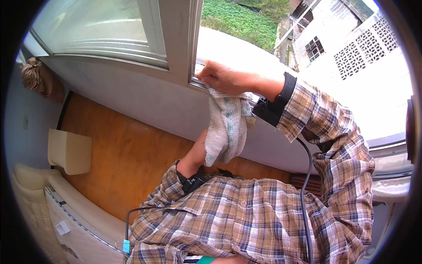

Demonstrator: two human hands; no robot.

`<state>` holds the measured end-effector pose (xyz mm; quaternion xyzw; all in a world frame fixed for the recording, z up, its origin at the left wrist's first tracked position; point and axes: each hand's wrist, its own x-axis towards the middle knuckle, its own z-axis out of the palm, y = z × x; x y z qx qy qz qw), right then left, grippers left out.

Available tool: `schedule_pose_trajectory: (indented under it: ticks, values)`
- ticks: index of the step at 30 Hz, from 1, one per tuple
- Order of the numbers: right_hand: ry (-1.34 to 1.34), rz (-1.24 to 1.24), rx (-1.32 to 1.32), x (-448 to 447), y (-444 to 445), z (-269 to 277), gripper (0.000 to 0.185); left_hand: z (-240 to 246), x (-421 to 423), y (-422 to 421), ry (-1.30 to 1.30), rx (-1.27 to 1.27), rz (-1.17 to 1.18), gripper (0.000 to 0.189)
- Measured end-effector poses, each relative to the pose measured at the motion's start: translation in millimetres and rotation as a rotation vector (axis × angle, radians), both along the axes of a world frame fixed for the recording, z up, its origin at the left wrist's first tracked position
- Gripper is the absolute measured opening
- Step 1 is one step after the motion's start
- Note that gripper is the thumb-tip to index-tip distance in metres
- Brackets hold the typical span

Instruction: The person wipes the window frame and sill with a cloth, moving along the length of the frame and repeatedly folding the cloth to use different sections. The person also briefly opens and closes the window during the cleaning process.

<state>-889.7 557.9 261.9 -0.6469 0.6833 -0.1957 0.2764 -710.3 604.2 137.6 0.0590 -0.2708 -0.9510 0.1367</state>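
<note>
At the lower corner of the window opening, my right hand point(222, 77) is closed on a whitish terry towel point(227, 128) with green marks. Its fingers press against the window track point(198, 82), beside the upright window frame point(179, 39). Below the hand the rest of the towel hangs down in folds on the room side of the sill. Only the wrist and part of my left hand point(198, 148) show. The towel covers its fingers, so whether they grip anything is hidden.
A frosted glass pane point(105, 33) fills the window's left part. A cream bin-like box point(71, 151) stands on the wooden floor point(132, 142). At lower left is a bed with a bare mattress point(72, 227). A tied brown curtain point(41, 79) hangs in the corner. Cables point(308, 198) run along my shirt.
</note>
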Motion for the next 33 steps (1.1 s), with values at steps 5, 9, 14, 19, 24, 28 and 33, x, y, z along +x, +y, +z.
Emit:
schedule_pose_trajectory:
  ticks: [5, 9, 14, 19, 24, 28, 33]
  values:
    - [0.276, 0.216, -0.140, -11.1, 30.0, 15.0, 0.016, 7.1, -14.6, -0.4, 0.043, -0.239, -0.118, 0.024]
    - [0.415, 0.079, -0.072, -21.8, 88.8, 28.9, 0.015, 6.7, -46.3, 13.0, 0.152, -0.458, -0.307, 0.027]
    - [0.375, -0.092, -0.172, -48.5, 167.5, 33.2, 0.021, 5.3, -102.2, 50.1, 0.314, -0.534, -0.537, 0.032]
    - [0.470, -0.321, -0.006, -67.9, 247.3, 37.2, 0.031, 0.5, -138.6, 98.8, 0.446, -0.560, -0.640, 0.033]
    - [0.303, -0.532, 0.081, -98.6, 330.0, 53.4, 0.032, 10.5, -182.1, 182.0, 0.308, -0.529, -0.806, 0.035]
    - [0.227, -0.550, 0.008, -111.9, 359.1, 48.4, 0.030, 15.9, -202.4, 226.4, 0.402, -0.502, -0.758, 0.035]
    - [0.432, -0.684, 0.105, -115.2, 369.3, 50.9, 0.025, 17.1, -204.1, 230.2, 0.353, -0.386, -0.811, 0.034]
